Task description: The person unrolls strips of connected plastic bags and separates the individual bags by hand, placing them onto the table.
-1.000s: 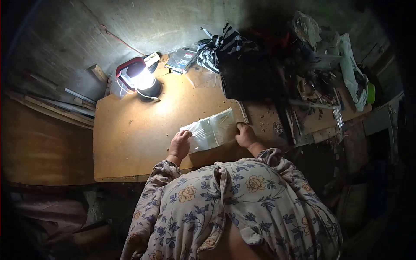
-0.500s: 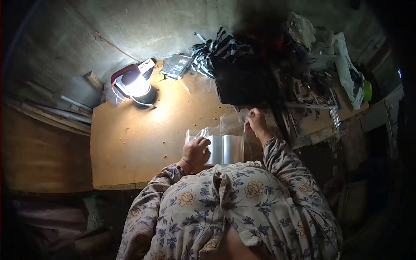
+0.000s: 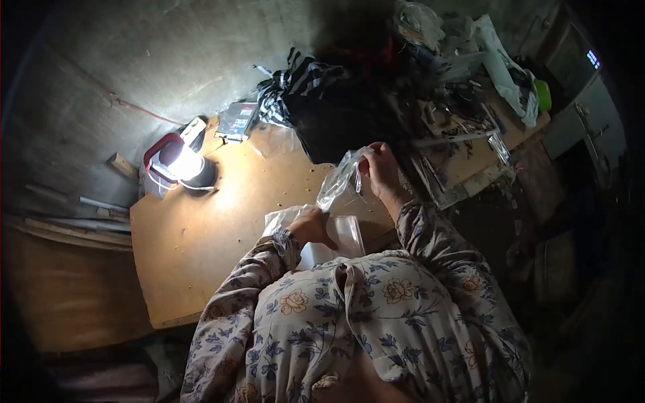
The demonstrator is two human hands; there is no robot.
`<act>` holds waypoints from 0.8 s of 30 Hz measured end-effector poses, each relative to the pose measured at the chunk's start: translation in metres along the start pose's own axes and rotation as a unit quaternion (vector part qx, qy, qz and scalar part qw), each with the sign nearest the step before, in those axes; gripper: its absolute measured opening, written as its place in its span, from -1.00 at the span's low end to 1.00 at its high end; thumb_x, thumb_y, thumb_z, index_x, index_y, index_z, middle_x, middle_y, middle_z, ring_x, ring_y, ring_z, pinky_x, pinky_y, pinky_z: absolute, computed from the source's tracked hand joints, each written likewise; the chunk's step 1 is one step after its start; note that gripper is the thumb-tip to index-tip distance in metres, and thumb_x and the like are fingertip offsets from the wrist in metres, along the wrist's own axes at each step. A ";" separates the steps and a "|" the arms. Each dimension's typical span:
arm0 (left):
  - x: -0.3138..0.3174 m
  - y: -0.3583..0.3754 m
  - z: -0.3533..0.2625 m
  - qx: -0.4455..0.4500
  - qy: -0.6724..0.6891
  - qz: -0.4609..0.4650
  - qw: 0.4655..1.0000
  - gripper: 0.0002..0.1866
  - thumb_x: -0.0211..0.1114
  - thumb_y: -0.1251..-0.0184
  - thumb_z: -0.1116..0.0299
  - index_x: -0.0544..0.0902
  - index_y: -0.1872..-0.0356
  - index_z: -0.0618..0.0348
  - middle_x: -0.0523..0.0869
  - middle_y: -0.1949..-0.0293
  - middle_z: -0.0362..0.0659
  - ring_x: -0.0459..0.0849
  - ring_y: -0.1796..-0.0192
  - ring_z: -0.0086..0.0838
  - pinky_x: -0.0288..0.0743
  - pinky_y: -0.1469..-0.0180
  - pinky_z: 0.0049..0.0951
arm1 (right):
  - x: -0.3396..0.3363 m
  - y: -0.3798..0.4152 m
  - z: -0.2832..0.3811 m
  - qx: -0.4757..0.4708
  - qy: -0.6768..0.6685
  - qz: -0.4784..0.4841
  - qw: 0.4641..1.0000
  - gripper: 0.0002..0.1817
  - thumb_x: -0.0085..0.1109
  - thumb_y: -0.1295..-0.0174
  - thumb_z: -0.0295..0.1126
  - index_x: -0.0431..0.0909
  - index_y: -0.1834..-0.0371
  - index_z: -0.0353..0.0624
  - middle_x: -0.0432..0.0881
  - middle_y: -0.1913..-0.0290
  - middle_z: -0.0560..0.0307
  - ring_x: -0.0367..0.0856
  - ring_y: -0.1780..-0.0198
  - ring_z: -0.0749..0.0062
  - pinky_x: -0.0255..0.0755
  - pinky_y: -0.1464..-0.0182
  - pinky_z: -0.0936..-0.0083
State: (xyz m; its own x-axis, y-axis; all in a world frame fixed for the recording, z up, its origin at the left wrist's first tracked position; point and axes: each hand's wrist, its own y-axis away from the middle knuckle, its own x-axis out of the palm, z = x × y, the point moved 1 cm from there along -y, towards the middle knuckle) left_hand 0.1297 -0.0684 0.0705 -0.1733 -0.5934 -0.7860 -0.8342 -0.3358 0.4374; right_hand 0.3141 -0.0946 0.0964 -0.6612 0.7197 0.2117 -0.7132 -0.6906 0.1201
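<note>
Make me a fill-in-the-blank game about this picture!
1. The glowing, red-framed lantern stands to the ____ of the black-and-white striped bundle.
2. The upper end of the crinkled clear plastic is gripped by the bare ____ hand.
3. The curved object beside the long, pale plastic bag is bright ____.

Missing words: left; right; green.

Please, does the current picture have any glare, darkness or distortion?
Head view: the lamp glares white; clear plastic in the right hand shines with reflections; same view: the corners fall dark; same view: the planks at left look curved, probably from the lens.
</note>
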 end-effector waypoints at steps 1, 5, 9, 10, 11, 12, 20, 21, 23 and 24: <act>0.005 -0.002 0.006 -0.019 0.022 0.008 1.000 -0.25 0.41 0.66 -0.05 0.48 0.29 0.23 0.54 0.31 0.01 0.51 0.23 -0.15 0.37 0.20 -0.32 | -0.004 0.003 0.009 0.025 -0.035 -0.011 0.999 -0.86 -0.04 0.09 -0.48 0.30 0.41 -0.17 0.38 0.56 0.17 0.35 0.63 0.60 0.28 0.63 0.68; 0.027 -0.011 0.018 -0.040 0.064 -0.024 0.997 -0.27 0.41 0.61 0.00 0.49 0.26 0.24 0.56 0.34 0.00 0.52 0.25 -0.21 0.37 0.20 -0.34 | -0.042 -0.016 0.028 -0.017 -0.125 -0.044 0.991 -0.82 -0.16 0.03 -0.46 0.27 0.75 -0.11 0.25 0.80 0.27 0.21 0.78 0.63 0.03 0.78 0.74; 0.019 -0.006 0.012 0.078 0.147 0.027 0.986 -0.39 0.39 0.47 0.08 0.50 0.27 0.23 0.58 0.37 -0.01 0.53 0.27 -0.25 0.36 0.18 -0.38 | -0.135 -0.038 0.092 -0.162 -0.270 -0.074 0.946 -0.88 -0.23 -0.02 -0.56 0.32 0.58 -0.19 0.37 0.59 0.16 0.33 0.60 0.60 0.19 0.64 0.77; 0.007 0.004 0.003 0.047 0.144 0.043 0.988 -0.43 0.37 0.43 0.12 0.51 0.28 0.23 0.58 0.39 -0.01 0.53 0.27 -0.24 0.36 0.17 -0.38 | -0.148 -0.030 0.129 -0.207 -0.329 -0.192 0.901 -0.89 -0.21 -0.05 -0.55 0.34 0.54 -0.24 0.38 0.58 0.16 0.36 0.58 0.58 0.23 0.62 0.77; 0.001 0.009 0.001 0.055 0.126 0.050 0.989 -0.46 0.36 0.38 0.10 0.51 0.29 0.22 0.57 0.36 -0.01 0.53 0.27 -0.22 0.35 0.16 -0.38 | -0.186 -0.045 0.143 -0.247 -0.368 -0.274 0.853 -0.91 -0.17 -0.07 -0.53 0.36 0.49 -0.28 0.41 0.53 0.14 0.39 0.54 0.56 0.27 0.58 0.74; -0.002 0.015 0.001 0.052 0.127 0.050 0.989 -0.46 0.36 0.38 0.10 0.51 0.29 0.22 0.57 0.36 -0.01 0.53 0.27 -0.22 0.35 0.16 -0.38 | -0.244 -0.062 0.148 -0.313 -0.270 -0.266 0.871 -0.89 -0.16 -0.09 -0.49 0.36 0.45 -0.30 0.45 0.43 0.09 0.44 0.42 0.50 0.36 0.41 0.69; -0.075 0.055 -0.024 0.120 0.158 -0.322 0.926 -0.63 0.40 0.32 0.40 0.49 0.39 0.23 0.53 0.41 -0.12 0.54 0.34 -0.34 0.40 0.28 -0.47 | -0.371 -0.160 0.082 -0.182 0.752 -0.196 0.602 -0.49 0.04 0.02 -0.23 0.22 0.04 -0.31 0.39 0.10 -0.13 0.36 0.06 0.04 0.28 0.10 0.32; -0.077 0.054 -0.025 0.117 0.156 -0.328 0.924 -0.63 0.40 0.32 0.40 0.49 0.39 0.23 0.53 0.41 -0.12 0.54 0.34 -0.34 0.40 0.28 -0.47 | -0.336 -0.149 0.087 -0.187 0.719 -0.113 0.660 -0.40 0.11 0.08 -0.27 0.13 -0.03 -0.28 0.31 0.02 -0.10 0.32 0.02 0.04 0.27 0.07 0.32; -0.078 0.049 -0.027 0.127 0.227 -0.350 0.900 -0.62 0.37 0.27 0.46 0.47 0.32 0.22 0.54 0.38 -0.16 0.53 0.32 -0.45 0.40 0.24 -0.49 | -0.230 -0.096 0.107 -0.229 0.521 0.011 0.822 -0.20 0.27 0.24 -0.17 0.10 -0.07 -0.27 0.27 -0.04 -0.08 0.24 -0.07 0.16 0.19 -0.01 0.35; -0.078 0.046 -0.029 0.125 0.226 -0.354 0.899 -0.62 0.37 0.27 0.46 0.47 0.32 0.22 0.54 0.38 -0.16 0.53 0.32 -0.45 0.40 0.24 -0.49 | -0.207 -0.101 0.076 -0.125 0.300 0.135 0.936 -0.39 0.19 0.13 -0.28 0.21 -0.01 -0.25 0.32 0.01 -0.04 0.27 -0.03 0.22 0.20 0.01 0.38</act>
State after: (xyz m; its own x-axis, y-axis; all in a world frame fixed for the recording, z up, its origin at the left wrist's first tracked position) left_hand 0.1200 -0.0592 0.1646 0.6307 -0.5519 -0.5455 -0.7530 -0.6052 -0.2584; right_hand 0.5408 -0.1786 0.1146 -0.7831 0.4839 -0.3908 -0.4842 -0.8686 -0.1053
